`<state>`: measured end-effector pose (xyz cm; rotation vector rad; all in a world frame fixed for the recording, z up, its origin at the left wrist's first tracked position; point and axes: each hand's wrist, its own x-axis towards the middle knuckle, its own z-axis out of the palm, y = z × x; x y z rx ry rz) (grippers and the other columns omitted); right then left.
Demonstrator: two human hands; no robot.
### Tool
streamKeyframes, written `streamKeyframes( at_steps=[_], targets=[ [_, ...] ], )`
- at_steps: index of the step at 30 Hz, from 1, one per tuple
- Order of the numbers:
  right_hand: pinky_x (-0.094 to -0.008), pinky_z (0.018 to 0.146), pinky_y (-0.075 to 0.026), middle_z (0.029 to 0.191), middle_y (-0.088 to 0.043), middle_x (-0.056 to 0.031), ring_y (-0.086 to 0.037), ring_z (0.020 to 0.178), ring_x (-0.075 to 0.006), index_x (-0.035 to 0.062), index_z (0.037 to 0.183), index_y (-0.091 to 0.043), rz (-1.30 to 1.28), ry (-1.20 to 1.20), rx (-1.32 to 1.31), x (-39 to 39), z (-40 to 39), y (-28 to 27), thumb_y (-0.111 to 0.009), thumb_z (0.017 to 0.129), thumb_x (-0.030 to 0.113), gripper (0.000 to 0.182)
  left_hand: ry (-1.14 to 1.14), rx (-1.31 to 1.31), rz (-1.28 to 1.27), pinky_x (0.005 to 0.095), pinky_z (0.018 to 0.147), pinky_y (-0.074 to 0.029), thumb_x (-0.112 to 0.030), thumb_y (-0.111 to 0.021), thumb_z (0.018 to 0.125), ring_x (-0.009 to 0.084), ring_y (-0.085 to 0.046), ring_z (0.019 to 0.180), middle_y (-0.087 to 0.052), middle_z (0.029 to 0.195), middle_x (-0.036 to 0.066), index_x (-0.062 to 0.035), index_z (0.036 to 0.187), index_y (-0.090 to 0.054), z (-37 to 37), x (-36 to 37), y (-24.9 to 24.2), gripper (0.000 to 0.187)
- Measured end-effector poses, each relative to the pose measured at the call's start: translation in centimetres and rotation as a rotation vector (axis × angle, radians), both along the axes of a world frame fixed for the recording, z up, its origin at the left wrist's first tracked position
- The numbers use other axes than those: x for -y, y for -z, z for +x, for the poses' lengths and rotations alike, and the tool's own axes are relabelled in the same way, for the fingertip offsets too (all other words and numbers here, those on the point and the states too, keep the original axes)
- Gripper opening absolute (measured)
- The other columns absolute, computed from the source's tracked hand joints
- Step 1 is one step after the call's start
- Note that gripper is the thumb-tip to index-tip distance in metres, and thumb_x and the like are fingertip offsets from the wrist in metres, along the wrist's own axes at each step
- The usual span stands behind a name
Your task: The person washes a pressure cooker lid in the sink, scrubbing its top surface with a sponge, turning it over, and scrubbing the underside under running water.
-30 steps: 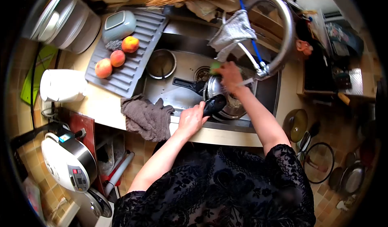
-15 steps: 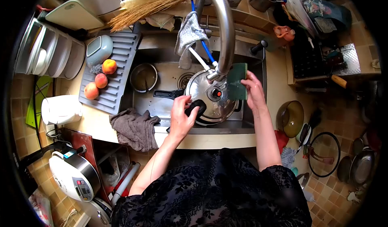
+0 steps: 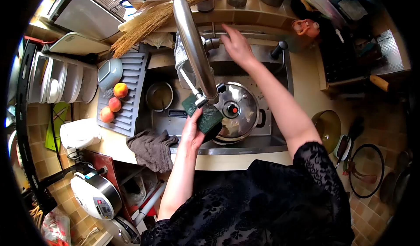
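Note:
A steel pressure-cooker lid (image 3: 238, 110) with a black knob lies in the sink (image 3: 267, 71), under the curved steel faucet (image 3: 192, 49). My left hand (image 3: 191, 131) is at the lid's left edge and grips a dark green sponge (image 3: 203, 114) just below the faucet's spout. My right hand (image 3: 236, 44) reaches over the sink to the back rim, fingers spread, next to the faucet's base and lever (image 3: 212, 42); it holds nothing.
A small steel pot (image 3: 159, 96) sits in the sink's left part. Three peaches (image 3: 114, 103) lie on a grey draining mat beside a bowl (image 3: 109, 72). A grey cloth (image 3: 151, 147) hangs over the counter edge. A white kettle (image 3: 78, 134) stands left, a glass bowl (image 3: 328, 128) right.
The sponge went from my right hand to my left, which let go of the black pot handle. My right hand rose from the lid to the faucet's base. The view shifted.

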<state>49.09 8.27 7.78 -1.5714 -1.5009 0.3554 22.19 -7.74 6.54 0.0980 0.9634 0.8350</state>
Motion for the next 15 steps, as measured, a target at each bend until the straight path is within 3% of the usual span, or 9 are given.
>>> streamKeyframes(
  at_steps=[2, 5, 6, 8, 11, 13, 14, 15],
  targets=[
    [-0.0450, 0.117, -0.038, 0.147, -0.056, -0.0250, -0.049, 0.140, -0.0396, -0.0002, 0.148, -0.050, -0.351, 0.055, -0.078, -5.1, -1.1, -0.5, -0.050, 0.103, 0.034, 0.057, -0.006, -0.061, 0.027, 0.0438, 0.101, -0.056, -0.019, -0.076, 0.096, 0.0260, -0.069, 0.109, -0.069, 0.125, 0.010, -0.0054, 0.133, -0.060, -1.5, 0.2, -0.7, 0.042],
    [-0.0450, 0.120, -0.036, 0.154, -0.049, -0.0250, -0.045, 0.145, -0.0389, 0.0005, 0.152, -0.046, -0.308, -0.177, -0.210, -8.8, -4.1, 2.0, -0.046, 0.105, 0.037, 0.059, -0.015, -0.155, 0.095, 0.0430, 0.103, -0.054, -0.018, -0.074, 0.097, 0.0241, -0.067, 0.115, -0.069, 0.125, 0.009, -0.0046, 0.133, -0.060, -2.6, 0.8, -2.3, 0.041],
    [-0.0440, 0.121, -0.035, 0.156, -0.047, -0.0220, -0.045, 0.144, -0.0369, 0.0020, 0.153, -0.045, -0.251, -0.157, 0.049, -8.9, -4.6, 2.2, -0.045, 0.105, 0.036, 0.059, -0.006, -0.182, 0.111, 0.0428, 0.104, -0.053, -0.017, -0.074, 0.097, 0.0235, -0.066, 0.115, -0.069, 0.125, 0.008, -0.0044, 0.133, -0.060, -2.6, 1.0, -2.6, 0.041],
    [-0.0426, 0.122, -0.035, 0.156, -0.048, -0.0201, -0.046, 0.145, -0.0362, 0.0041, 0.150, -0.050, -0.157, -0.208, -0.073, -7.5, -3.0, 2.6, -0.048, 0.104, 0.031, 0.054, 0.053, -0.210, 0.139, 0.0421, 0.105, -0.053, -0.016, -0.073, 0.097, 0.0225, -0.065, 0.116, -0.069, 0.125, 0.008, -0.0041, 0.133, -0.059, -1.8, 1.7, -3.5, 0.040],
    [-0.0442, 0.118, -0.040, 0.151, -0.054, -0.0197, -0.051, 0.140, -0.0359, 0.0062, 0.144, -0.058, -0.119, -0.234, 0.072, -1.7, 0.9, -0.4, -0.053, 0.100, 0.023, 0.047, 0.214, -0.223, 0.179, 0.0390, 0.106, -0.051, -0.014, -0.072, 0.097, 0.0216, -0.065, 0.116, -0.067, 0.129, 0.008, -0.0031, 0.133, -0.058, 1.5, 2.6, -4.4, 0.040],
    [-0.0457, 0.109, -0.048, 0.137, -0.065, -0.0178, -0.060, 0.128, -0.0342, 0.0069, 0.130, -0.067, 0.015, -0.110, 0.306, 3.1, 4.6, -3.0, -0.059, 0.094, 0.016, 0.039, 0.308, -0.128, 0.231, 0.0385, 0.106, -0.050, -0.013, -0.071, 0.097, 0.0225, -0.064, 0.119, -0.064, 0.134, 0.009, -0.0018, 0.138, -0.053, 4.9, 2.9, -5.1, 0.046],
    [-0.0466, 0.098, -0.053, 0.119, -0.072, -0.0143, -0.067, 0.112, -0.0322, 0.0068, 0.116, -0.074, 0.192, -0.043, 0.451, 4.0, 7.4, -3.0, -0.061, 0.091, 0.012, 0.029, 0.373, -0.098, 0.248, 0.0391, 0.106, -0.050, -0.013, -0.070, 0.097, 0.0228, -0.063, 0.120, -0.063, 0.135, 0.009, -0.0020, 0.140, -0.051, 6.5, 2.8, -5.1, 0.048],
    [-0.0468, 0.091, -0.054, 0.109, -0.073, -0.0120, -0.068, 0.105, -0.0318, 0.0078, 0.109, -0.075, 0.200, 0.019, 0.495, 5.2, 9.8, -3.9, -0.061, 0.090, 0.011, 0.024, 0.437, -0.090, 0.216, 0.0401, 0.106, -0.050, -0.013, -0.069, 0.097, 0.0233, -0.062, 0.121, -0.062, 0.135, 0.010, -0.0027, 0.142, -0.048, 8.2, 2.7, -5.5, 0.051]
  ],
)
